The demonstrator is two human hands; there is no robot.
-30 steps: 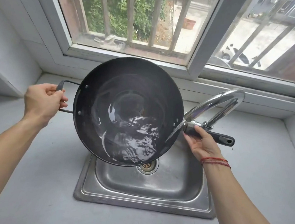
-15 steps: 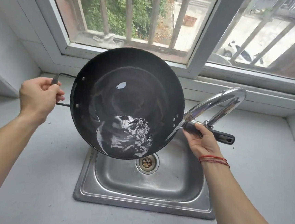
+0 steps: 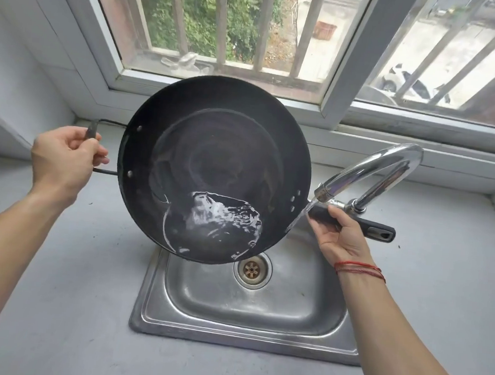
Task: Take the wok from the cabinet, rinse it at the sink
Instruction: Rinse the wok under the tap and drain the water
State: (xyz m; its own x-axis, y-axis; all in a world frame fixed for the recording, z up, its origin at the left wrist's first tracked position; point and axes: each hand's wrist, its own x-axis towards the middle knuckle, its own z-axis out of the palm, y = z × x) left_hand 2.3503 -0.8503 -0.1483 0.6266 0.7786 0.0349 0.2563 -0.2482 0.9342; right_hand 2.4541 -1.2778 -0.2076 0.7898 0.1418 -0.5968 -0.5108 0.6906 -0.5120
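A black wok (image 3: 213,154) is held tilted over the steel sink (image 3: 246,327), its inside facing me. Water pools in its lower part. My left hand (image 3: 63,162) grips the small loop handle on the wok's left side. My right hand (image 3: 336,234) grips the long black handle (image 3: 377,230) on the right. The chrome faucet (image 3: 370,174) arches over from the right. A thin stream runs from its spout past the wok's right rim.
A grey counter (image 3: 50,304) surrounds the sink. The drain (image 3: 252,269) shows just under the wok's lower edge. A window with bars (image 3: 224,26) and a white sill stands close behind the wok. White walls close in at the left and right.
The wok has risen a little and tipped more upright toward me. The pooled water has slid to the lower right part of the wok. Both hands keep their grips.
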